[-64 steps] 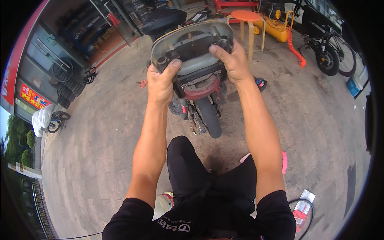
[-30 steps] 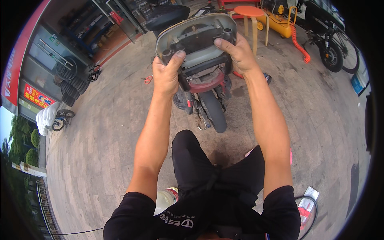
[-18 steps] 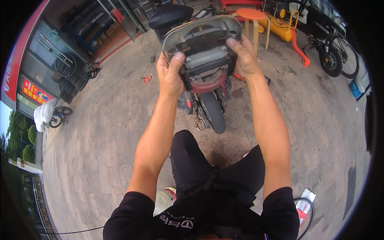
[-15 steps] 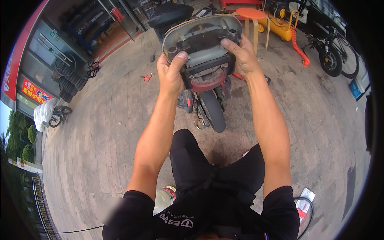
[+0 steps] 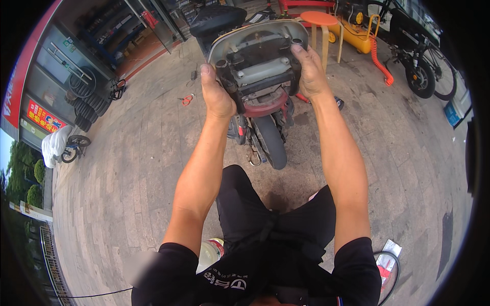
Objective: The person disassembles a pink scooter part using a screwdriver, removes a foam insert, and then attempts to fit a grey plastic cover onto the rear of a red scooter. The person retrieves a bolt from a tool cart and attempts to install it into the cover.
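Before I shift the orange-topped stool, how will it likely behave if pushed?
The stool is probably light, given its slim, wood-toned legs. It may tip if pushed at the seat, which sits high on them. It seems unlikely to roll: no wheels show.

Left forearm and right forearm extended forward, elbows slightly bent. Left hand turned palm-in, thumb raised, fingers hidden from view. Right hand curled, thumb angled inward, other fingers mostly hidden.

An orange-topped stool stands near a yellow tank, and tyres line the shopfront.
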`<state>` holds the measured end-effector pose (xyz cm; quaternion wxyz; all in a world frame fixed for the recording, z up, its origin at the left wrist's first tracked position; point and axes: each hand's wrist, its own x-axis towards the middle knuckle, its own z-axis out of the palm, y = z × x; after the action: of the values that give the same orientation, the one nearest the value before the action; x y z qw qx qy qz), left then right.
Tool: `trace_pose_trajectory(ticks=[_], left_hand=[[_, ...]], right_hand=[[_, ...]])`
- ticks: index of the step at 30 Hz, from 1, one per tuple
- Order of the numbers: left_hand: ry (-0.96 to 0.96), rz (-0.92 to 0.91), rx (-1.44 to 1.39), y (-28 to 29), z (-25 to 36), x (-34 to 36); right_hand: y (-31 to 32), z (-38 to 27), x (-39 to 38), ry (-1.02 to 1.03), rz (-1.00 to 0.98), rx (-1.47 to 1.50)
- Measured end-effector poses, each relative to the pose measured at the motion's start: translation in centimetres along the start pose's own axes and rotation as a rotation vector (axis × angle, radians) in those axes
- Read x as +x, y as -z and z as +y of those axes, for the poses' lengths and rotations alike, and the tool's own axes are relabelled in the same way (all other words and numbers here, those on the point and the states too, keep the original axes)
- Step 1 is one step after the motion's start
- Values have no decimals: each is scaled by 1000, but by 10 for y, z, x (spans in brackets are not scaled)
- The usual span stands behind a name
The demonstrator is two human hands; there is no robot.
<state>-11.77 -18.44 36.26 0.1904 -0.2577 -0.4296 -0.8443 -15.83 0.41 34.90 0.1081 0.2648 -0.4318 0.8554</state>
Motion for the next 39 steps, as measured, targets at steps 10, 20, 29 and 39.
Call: trace_pose_trajectory(ticks=[10, 20, 29, 39], left_hand=[[-1, -4, -39, 4, -5, 0], [-47, 22, 27, -2, -4, -1], [-62, 25, 294, 0, -3, 0], [-65, -22, 279, 4, -5, 1]], right_hand=[[2, 9, 2, 83, 53, -38], [5, 13, 2, 103, 71, -61], [-4, 10, 3, 107, 107, 44], [-5, 10, 3, 193, 153, -37]])
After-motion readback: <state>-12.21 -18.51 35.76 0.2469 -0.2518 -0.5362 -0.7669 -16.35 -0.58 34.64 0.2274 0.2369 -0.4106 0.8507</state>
